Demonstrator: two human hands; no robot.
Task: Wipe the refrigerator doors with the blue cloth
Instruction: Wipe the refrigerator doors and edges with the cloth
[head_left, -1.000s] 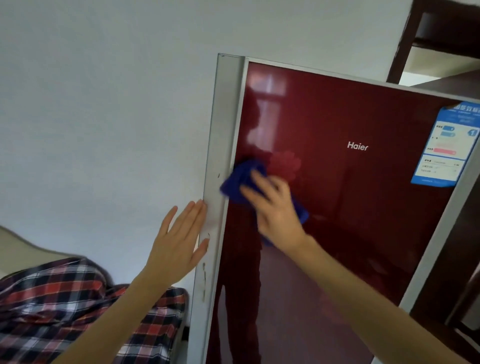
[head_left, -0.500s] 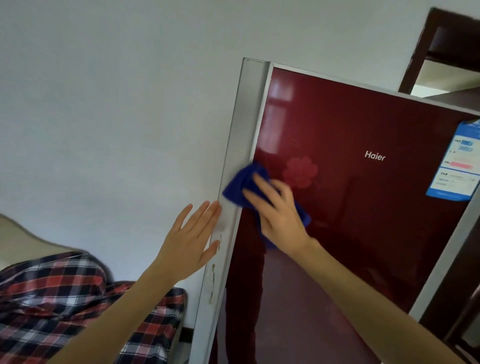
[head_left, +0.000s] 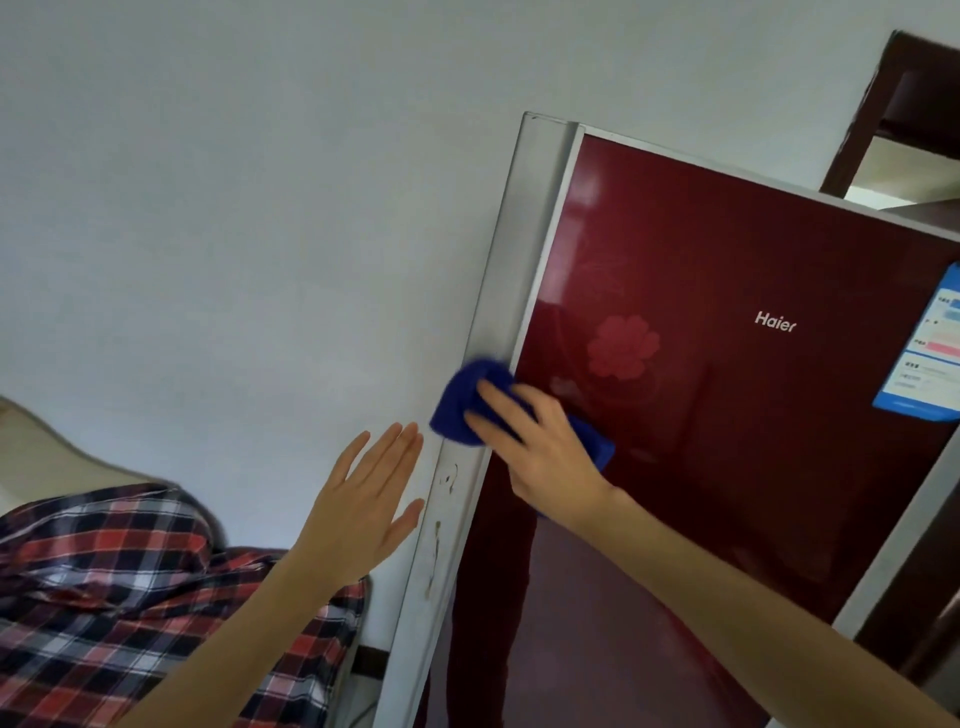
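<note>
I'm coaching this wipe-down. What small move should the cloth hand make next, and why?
Probably sweep the cloth rightward across the red door. The right hand presses the blue cloth at the door's left edge, partly over the grey side strip, so no door lies further left, while the glossy panel to its right is uncovered.

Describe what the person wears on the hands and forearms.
Nothing shows: the left hand and right hand are bare, without gloves, rings or a watch, and both forearms are uncovered to the frame's edge, with no sleeve on them.
</note>
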